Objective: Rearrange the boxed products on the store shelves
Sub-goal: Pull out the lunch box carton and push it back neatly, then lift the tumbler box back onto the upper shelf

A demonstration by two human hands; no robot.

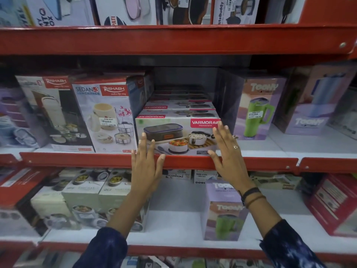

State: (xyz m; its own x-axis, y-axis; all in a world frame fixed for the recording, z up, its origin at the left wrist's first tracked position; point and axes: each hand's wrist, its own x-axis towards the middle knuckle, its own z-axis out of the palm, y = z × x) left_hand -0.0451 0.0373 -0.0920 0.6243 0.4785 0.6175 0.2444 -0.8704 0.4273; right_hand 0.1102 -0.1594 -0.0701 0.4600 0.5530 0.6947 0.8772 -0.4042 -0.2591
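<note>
A Varmora lunch-box carton (173, 136) stands at the front of the middle shelf, with more Varmora cartons (179, 105) lined up behind it. My left hand (145, 163) lies flat with spread fingers against the carton's lower left front. My right hand (227, 151) is flat against its right front edge, fingers apart and pointing up. Neither hand grips the carton. A ring shows on my right hand, and bands circle that wrist.
Rishabh Sedan-3 boxes (105, 115) stand left of the carton, Toony mug boxes (257, 109) to its right. A red shelf lip (189, 161) runs below. The lower shelf holds lunch-box cartons (87, 196), a Toony box (225, 211) and a red box (336, 202).
</note>
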